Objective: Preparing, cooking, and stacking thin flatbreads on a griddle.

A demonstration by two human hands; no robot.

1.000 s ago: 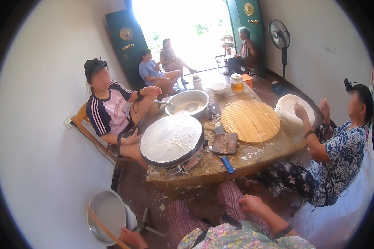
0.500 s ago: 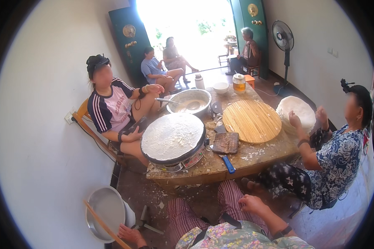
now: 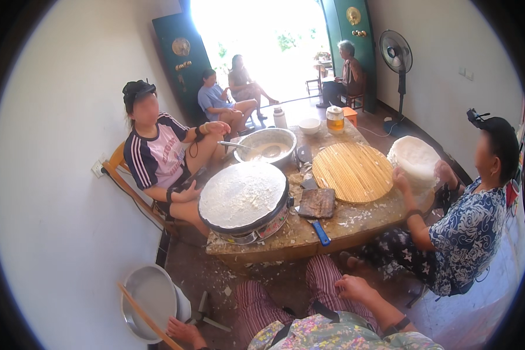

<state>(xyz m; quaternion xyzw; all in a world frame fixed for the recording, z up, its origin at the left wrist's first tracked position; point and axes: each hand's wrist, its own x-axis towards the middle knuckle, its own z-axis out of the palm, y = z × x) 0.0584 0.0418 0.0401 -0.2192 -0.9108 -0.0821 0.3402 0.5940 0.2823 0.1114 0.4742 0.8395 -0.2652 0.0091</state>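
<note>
My left hand (image 3: 184, 331) is low at the left, beside a metal basin (image 3: 150, 302) of pale liquid. Its fingers are stretched out near a long wooden stick (image 3: 140, 309) that slants across the basin's rim; no grip on the stick shows. Over my striped trouser leg, my right hand (image 3: 354, 288) rests with curled fingers and nothing visible in them. Ahead of me on the table stands a round griddle (image 3: 242, 195) coated with a white batter layer. Right of it lie a brown rectangular block (image 3: 317, 202) and a scraper with a blue handle (image 3: 319, 232).
On the wooden table (image 3: 262, 252) are a round slatted board (image 3: 353, 172), a batter bowl with a ladle (image 3: 266, 146), a white bowl (image 3: 310, 125) and a jar (image 3: 335, 118). One person sits left; another at right handles thin white sheets (image 3: 414, 160). A fan (image 3: 398, 58) stands behind.
The person at right has lowered both hands from above the white sheets to their edges, and their head has turned toward the sheets. My hands stay where they were.
</note>
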